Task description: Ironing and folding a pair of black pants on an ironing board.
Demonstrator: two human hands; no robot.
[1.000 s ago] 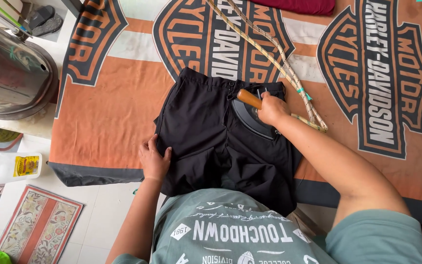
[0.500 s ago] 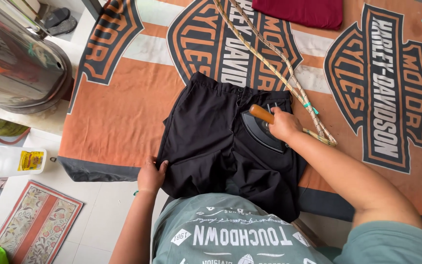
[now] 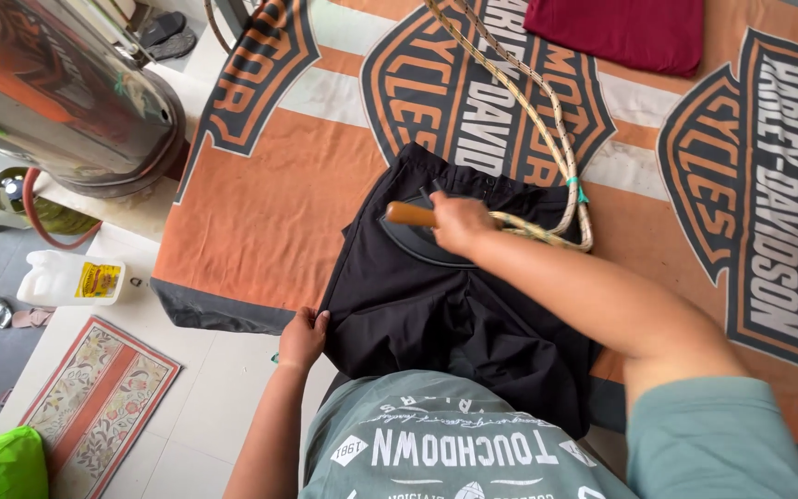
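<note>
My right hand (image 3: 459,225) is closed around the wooden handle (image 3: 408,214) of a dark iron (image 3: 427,242), which sits flat on the black garment (image 3: 445,314) spread over the orange and black printed cloth (image 3: 260,212) covering the tabletop. My left hand (image 3: 303,338) lies nearer to me and off to the left of the iron, fingers curled over the garment's edge, pinching it taut. A braided cord (image 3: 533,120) runs from just beyond my right hand away across the cloth. I judge the pressing part done: the iron rests near the top, and the fabric toward me shows folds not yet flattened. Farther beyond the right hand lies a folded maroon cloth (image 3: 621,32). Left of my left hand, on the floor, a white plastic jug (image 3: 62,277) lies beside a patterned mat (image 3: 94,397); I cannot tell what it contains.
</note>
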